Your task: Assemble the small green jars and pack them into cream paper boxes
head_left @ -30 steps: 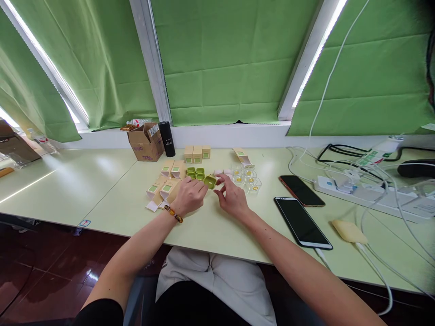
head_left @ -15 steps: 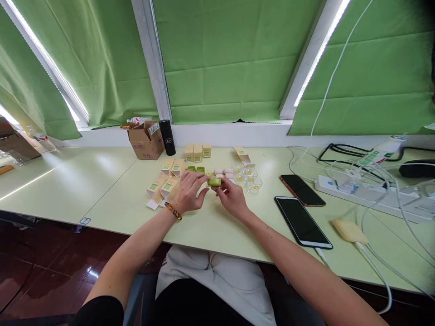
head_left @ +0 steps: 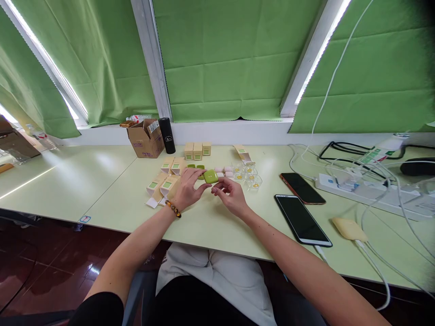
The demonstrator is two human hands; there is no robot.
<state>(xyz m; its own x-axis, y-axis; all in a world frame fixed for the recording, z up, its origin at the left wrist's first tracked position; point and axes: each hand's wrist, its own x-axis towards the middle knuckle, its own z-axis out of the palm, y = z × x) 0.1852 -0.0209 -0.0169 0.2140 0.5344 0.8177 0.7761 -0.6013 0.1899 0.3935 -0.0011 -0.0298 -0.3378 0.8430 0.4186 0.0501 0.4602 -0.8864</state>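
Note:
A small glossy green square case (head_left: 210, 176) is held up over the table, its flat lid face turned toward me. My left hand (head_left: 189, 186) grips its left side, fingers behind and thumb in front. At the right edge, the fingertips of my right hand (head_left: 232, 196) are closed on the case. More green cases (head_left: 196, 167) lie behind my left fingers, partly hidden. Several small pale pink pieces (head_left: 228, 172) sit just beyond my right hand. To their right are clear plastic cups (head_left: 253, 181) with yellow centres. Cream boxes (head_left: 156, 186) with open flaps lie left of my left hand.
Several closed cream boxes (head_left: 197, 151) stand at the back, with a flattened one (head_left: 243, 154) to the right. A cardboard carton (head_left: 146, 141) and a black bottle (head_left: 166, 136) are back left. Two phones (head_left: 302, 221), a power strip (head_left: 370, 194) and cables occupy the right.
The green case has been tilted so that its broad lid face shows instead of its edge, and it sits slightly further left. My right fingers have shifted a little around its edge.

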